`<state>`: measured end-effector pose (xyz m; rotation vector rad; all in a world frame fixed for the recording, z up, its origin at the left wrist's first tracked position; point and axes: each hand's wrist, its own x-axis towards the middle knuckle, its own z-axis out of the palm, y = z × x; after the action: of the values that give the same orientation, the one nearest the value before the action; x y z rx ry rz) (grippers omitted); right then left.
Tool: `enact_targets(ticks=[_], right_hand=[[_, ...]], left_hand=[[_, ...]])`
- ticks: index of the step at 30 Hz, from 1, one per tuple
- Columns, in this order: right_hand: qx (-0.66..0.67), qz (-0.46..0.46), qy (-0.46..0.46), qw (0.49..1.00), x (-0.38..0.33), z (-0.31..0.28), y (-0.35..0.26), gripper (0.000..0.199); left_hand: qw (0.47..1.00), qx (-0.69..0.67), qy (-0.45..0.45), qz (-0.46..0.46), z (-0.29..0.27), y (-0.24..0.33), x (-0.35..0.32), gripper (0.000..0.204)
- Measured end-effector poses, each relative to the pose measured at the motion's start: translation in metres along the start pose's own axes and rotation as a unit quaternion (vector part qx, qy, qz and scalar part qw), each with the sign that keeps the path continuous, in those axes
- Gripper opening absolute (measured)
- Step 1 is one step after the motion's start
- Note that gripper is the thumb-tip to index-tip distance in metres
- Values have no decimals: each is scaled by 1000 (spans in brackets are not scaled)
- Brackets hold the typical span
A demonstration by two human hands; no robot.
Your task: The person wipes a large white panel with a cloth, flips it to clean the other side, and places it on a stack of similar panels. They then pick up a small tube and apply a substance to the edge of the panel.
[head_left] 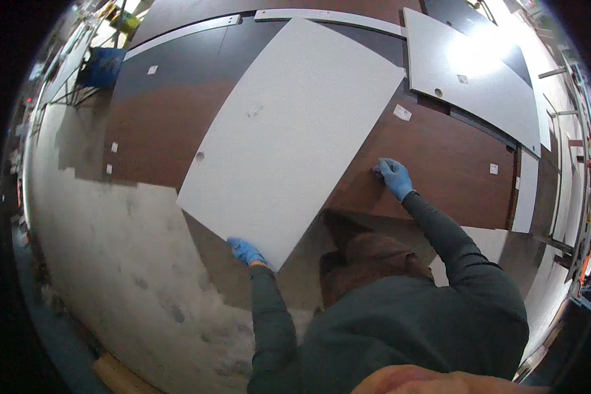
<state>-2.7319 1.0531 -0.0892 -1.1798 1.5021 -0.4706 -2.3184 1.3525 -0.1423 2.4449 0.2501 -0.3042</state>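
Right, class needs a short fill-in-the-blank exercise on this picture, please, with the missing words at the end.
1. The hand at the white panel's near edge is the person's ____ one.
2. The other hand appears over a panel coloured ____.
3. Both gloves are ____.

Missing words: left; brown; blue.

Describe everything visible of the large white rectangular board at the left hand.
The large white rectangular board looks smooth and matt, perhaps laminate. All four corners show. A small round grey spot sits near its left long edge; a faint squarish mark lies farther up. It slants across flat brown panels, far end rightward, near end extending past them. The blue-gloved left hand grips its near short edge.
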Motion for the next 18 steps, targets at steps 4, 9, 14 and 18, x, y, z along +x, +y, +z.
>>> enact_targets(ticks=[4,9,14,18], right_hand=[[-31,-39,76,996,23,21,-17,37],[-5,46,101,994,42,34,-32,37],[17,-1,155,988,61,52,-36,37],[-25,28,180,983,72,60,-34,37]], left_hand=[[985,153,32,-79,25,-39,31,62],[966,199,43,-159,43,-61,48,66],[957,152,88,-229,36,-48,40,87],[969,8,-4,-249,17,-19,27,90]])
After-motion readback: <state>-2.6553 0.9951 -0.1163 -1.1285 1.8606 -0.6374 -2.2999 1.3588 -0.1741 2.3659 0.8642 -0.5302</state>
